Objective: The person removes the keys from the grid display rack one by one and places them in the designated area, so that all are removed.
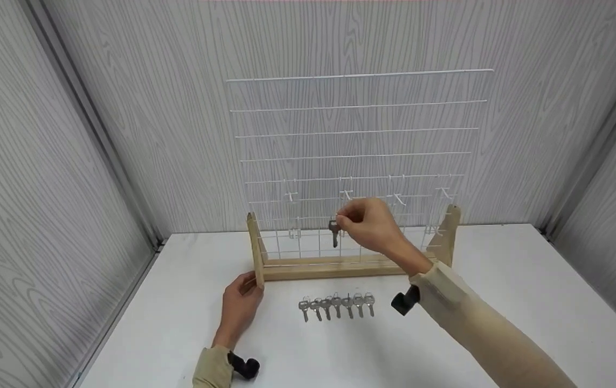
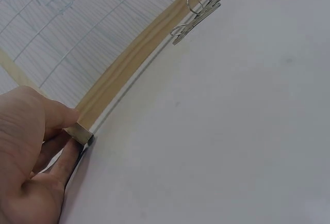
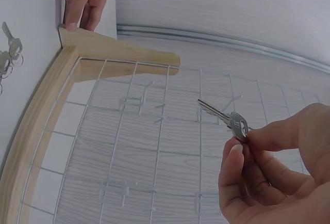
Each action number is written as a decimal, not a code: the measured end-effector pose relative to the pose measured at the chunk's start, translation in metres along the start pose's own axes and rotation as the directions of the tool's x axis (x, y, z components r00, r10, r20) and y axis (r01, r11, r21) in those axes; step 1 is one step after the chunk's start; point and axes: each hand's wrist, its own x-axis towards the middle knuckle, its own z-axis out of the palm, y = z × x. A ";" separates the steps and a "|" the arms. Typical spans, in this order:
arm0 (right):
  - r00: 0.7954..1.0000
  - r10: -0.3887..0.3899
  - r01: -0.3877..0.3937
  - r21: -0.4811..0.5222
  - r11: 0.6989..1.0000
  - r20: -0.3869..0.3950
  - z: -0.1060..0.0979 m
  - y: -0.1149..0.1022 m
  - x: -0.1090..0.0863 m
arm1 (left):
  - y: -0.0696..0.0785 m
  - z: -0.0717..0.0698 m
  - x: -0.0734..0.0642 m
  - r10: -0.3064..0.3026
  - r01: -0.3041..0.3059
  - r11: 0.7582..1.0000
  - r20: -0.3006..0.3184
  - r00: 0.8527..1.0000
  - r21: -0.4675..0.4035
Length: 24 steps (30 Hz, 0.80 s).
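My right hand (image 1: 371,223) pinches a silver key (image 3: 238,125) between thumb and fingertips, in front of a white wire grid rack (image 1: 351,131). The key's blade hangs down in the head view, close to a white hook (image 1: 346,194) on the grid. At the rack's front left corner, my left hand (image 1: 242,303) grips the foot of the wooden side support (image 1: 257,253), thumb on one side and fingers on the other. Several keys with rings (image 1: 337,306) lie in a row on the white table, before the wooden base bar (image 1: 334,270).
More white hooks (image 1: 398,198) stick out along the same grid row, with others lower down. A second wooden support (image 1: 446,237) stands at the rack's right end. Grey wood-grain panels (image 1: 167,108) enclose the white table (image 1: 480,307) at the back and sides.
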 end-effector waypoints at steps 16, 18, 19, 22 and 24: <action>0.997 0.080 -0.080 0.045 0.996 -0.003 -0.027 0.045 -0.028 | -0.002 0.004 0.001 0.024 -0.024 1.000 0.000 1.000 -0.020; 0.996 0.091 -0.091 0.057 0.994 -0.001 -0.029 0.050 -0.030 | -0.002 0.003 0.002 0.028 -0.028 1.000 -0.004 1.000 -0.013; 0.996 0.093 -0.092 0.060 0.994 -0.003 -0.029 0.053 -0.031 | -0.002 0.002 0.002 0.031 -0.031 0.999 -0.003 1.000 -0.012; 0.994 0.105 -0.105 0.066 0.992 -0.010 -0.029 0.060 -0.035 | -0.002 0.000 0.001 0.034 -0.034 0.999 -0.002 0.999 -0.017; 0.994 0.106 -0.105 0.073 0.992 -0.013 -0.029 0.065 -0.038 | -0.003 -0.001 0.001 0.032 -0.032 0.999 -0.001 0.999 -0.020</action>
